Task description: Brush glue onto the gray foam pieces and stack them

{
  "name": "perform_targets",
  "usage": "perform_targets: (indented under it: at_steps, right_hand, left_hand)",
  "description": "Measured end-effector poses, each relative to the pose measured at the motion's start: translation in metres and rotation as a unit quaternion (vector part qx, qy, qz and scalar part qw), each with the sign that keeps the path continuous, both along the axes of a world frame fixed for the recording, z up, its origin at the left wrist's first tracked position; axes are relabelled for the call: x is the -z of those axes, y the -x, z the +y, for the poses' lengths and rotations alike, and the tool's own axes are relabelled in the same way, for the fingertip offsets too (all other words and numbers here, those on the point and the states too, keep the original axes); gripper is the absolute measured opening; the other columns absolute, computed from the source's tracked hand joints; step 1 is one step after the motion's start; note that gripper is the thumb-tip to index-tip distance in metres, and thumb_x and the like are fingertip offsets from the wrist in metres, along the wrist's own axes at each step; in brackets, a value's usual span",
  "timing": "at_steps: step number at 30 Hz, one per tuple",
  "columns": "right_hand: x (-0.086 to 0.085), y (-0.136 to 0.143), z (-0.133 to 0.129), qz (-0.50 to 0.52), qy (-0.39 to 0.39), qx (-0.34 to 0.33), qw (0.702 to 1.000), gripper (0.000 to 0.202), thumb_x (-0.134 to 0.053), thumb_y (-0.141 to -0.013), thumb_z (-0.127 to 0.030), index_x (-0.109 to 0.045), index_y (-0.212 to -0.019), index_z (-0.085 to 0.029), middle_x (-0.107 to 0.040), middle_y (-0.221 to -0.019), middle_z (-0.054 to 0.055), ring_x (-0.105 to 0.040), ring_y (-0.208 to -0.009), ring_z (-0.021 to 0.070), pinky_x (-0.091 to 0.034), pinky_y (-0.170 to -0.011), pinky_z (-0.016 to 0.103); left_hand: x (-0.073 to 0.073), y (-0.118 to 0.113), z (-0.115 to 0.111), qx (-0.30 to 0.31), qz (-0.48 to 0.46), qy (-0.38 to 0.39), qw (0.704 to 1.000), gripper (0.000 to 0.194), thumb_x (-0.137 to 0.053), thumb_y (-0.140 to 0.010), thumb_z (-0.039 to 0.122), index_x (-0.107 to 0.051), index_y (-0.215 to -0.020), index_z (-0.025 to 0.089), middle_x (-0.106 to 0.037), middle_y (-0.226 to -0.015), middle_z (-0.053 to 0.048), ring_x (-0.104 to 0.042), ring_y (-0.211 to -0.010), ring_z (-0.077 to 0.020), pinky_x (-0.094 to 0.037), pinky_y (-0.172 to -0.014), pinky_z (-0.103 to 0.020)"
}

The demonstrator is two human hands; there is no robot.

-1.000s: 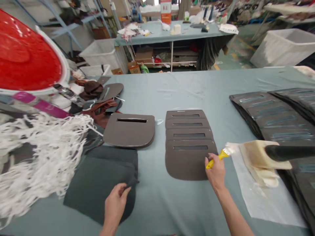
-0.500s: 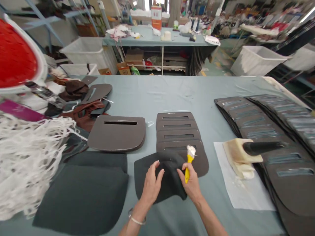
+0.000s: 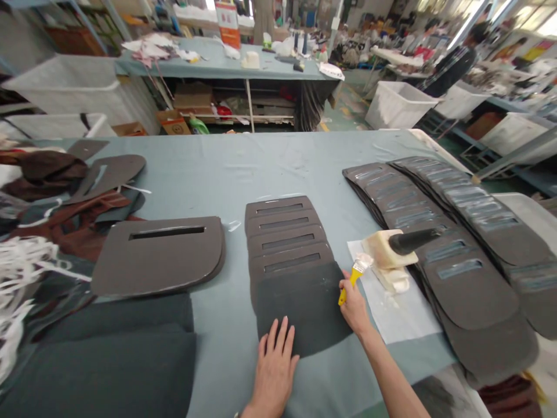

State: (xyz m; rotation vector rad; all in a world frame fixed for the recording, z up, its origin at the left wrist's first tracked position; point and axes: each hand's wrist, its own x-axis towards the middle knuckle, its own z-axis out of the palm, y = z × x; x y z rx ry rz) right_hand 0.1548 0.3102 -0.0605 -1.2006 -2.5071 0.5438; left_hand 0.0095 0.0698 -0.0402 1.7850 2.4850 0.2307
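A dark flap-shaped piece (image 3: 300, 307) lies flat over the lower part of a fanned stack of brown slotted pieces (image 3: 285, 232). Its lower left edge is under the fingers of my left hand (image 3: 275, 368), which rests with fingers stretched out. At the right edge of the dark piece, my right hand (image 3: 354, 305) is closed round a yellow-handled paintbrush (image 3: 353, 281). White paste coats the bristles, which point up and away. Just right of the brush, a cream block-shaped container (image 3: 380, 247) with a black handle sits on white paper (image 3: 402, 322).
To the left are a thick brown slotted stack (image 3: 152, 261), a pile of dark pieces (image 3: 108, 366) and tangled white cord (image 3: 17, 290). Rows of brown pieces with glossy slots (image 3: 474, 284) cover the right side. A second table (image 3: 278, 68) and white bins (image 3: 398, 104) stand beyond.
The dark piece was bent up between both hands and now lies flat on the brown stack. My left hand has opened out onto it. The view has swung right.
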Motion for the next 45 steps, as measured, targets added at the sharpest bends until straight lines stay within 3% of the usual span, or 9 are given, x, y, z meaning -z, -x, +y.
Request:
perform_targets:
  at_steps: [8,14,21,26,30,33,38,42,45]
  right_hand:
    - [-0.001,0.004,0.007,-0.023,-0.083,0.005,0.996,0.021,-0.041,-0.077,-0.013,-0.051,-0.094,-0.019,-0.049,-0.128,0.015,-0.05,-0.113,0.026,-0.048,-0.078,0.037]
    - [-0.038,0.049,-0.003,0.007,-0.14,0.044,0.989,0.036,-0.042,-0.09,-0.047,-0.055,-0.102,-0.016,-0.063,-0.092,0.013,-0.057,-0.084,0.0253,-0.045,-0.073,0.037]
    - [-0.113,0.214,-0.06,0.19,0.015,-0.034,0.981,0.043,-0.038,-0.091,-0.049,-0.057,-0.115,-0.019,-0.062,-0.105,0.01,-0.059,-0.089,0.0204,-0.044,-0.081,0.033]
    - [-0.143,0.372,-0.156,0.288,0.271,-0.11,0.912,0.033,-0.048,-0.085,-0.044,-0.06,-0.102,-0.018,-0.061,-0.071,0.001,-0.053,-0.053,0.0124,-0.043,-0.053,0.024]
    - [-0.133,0.478,-0.234,0.277,0.366,-0.235,0.857,0.021,-0.051,-0.081,-0.036,-0.06,-0.088,-0.019,-0.057,-0.059,-0.004,-0.053,-0.049,0.0107,-0.041,-0.049,0.021]
    - [-0.117,0.536,-0.257,0.221,0.377,-0.305,0.846,0.017,-0.053,-0.078,-0.033,-0.061,-0.083,-0.02,-0.055,-0.053,-0.006,-0.05,-0.044,0.0091,-0.039,-0.045,0.019]
    - [-0.106,0.612,-0.237,0.289,0.316,-0.144,0.892,0.033,-0.048,-0.081,-0.044,-0.061,-0.092,-0.016,-0.057,-0.055,-0.004,-0.049,-0.042,0.0097,-0.038,-0.043,0.02]
    - [-0.104,0.629,-0.216,0.315,0.246,-0.093,0.912,0.039,-0.05,-0.079,-0.05,-0.063,-0.094,-0.016,-0.061,-0.06,-0.001,-0.054,-0.047,0.0123,-0.041,-0.047,0.022]
    - [-0.1,0.593,-0.183,0.28,0.139,-0.029,0.95,0.037,-0.053,-0.077,-0.051,-0.066,-0.083,-0.016,-0.064,-0.062,0.003,-0.058,-0.055,0.0158,-0.044,-0.058,0.026]
  left_hand:
    - [0.002,0.009,0.0,-0.015,-0.032,-0.02,0.999,0.049,-0.044,-0.086,0.025,-0.041,-0.135,0.031,-0.035,-0.148,0.001,-0.032,-0.133,-0.0224,-0.037,-0.099,-0.041]
    - [-0.02,0.031,-0.002,-0.05,-0.143,-0.084,0.985,0.047,-0.049,-0.085,0.029,-0.046,-0.131,0.025,-0.049,-0.137,-0.007,-0.046,-0.121,-0.0218,-0.041,-0.096,-0.04]
    - [-0.053,0.173,-0.024,-0.232,-0.053,-0.171,0.956,0.033,-0.042,-0.089,0.021,-0.053,-0.119,0.02,-0.052,-0.13,-0.01,-0.043,-0.123,-0.0218,-0.039,-0.099,-0.045]
    - [-0.059,0.279,-0.068,-0.339,0.041,-0.173,0.924,0.035,-0.043,-0.089,0.022,-0.052,-0.122,0.018,-0.049,-0.133,-0.012,-0.036,-0.129,-0.0255,-0.034,-0.103,-0.049]
    - [-0.05,0.322,-0.093,-0.315,0.043,-0.168,0.933,0.035,-0.045,-0.085,0.017,-0.056,-0.118,0.018,-0.058,-0.117,-0.011,-0.049,-0.113,-0.0248,-0.042,-0.096,-0.046]
    - [-0.042,0.335,-0.103,-0.305,0.018,-0.166,0.938,0.032,-0.046,-0.085,0.018,-0.06,-0.114,0.02,-0.06,-0.108,-0.009,-0.052,-0.101,-0.0236,-0.046,-0.088,-0.042]
    - [-0.045,0.342,-0.111,-0.297,-0.025,-0.171,0.939,0.031,-0.043,-0.089,0.022,-0.058,-0.116,0.025,-0.055,-0.119,-0.006,-0.047,-0.108,-0.0234,-0.044,-0.092,-0.044]
    - [-0.048,0.347,-0.114,-0.288,-0.041,-0.176,0.94,0.032,-0.042,-0.089,0.024,-0.058,-0.117,0.025,-0.055,-0.118,-0.006,-0.047,-0.108,-0.0232,-0.044,-0.091,-0.044]
    - [-0.048,0.35,-0.115,-0.283,-0.041,-0.177,0.942,0.031,-0.043,-0.089,0.025,-0.058,-0.116,0.025,-0.056,-0.118,-0.007,-0.047,-0.107,-0.0236,-0.044,-0.09,-0.043]
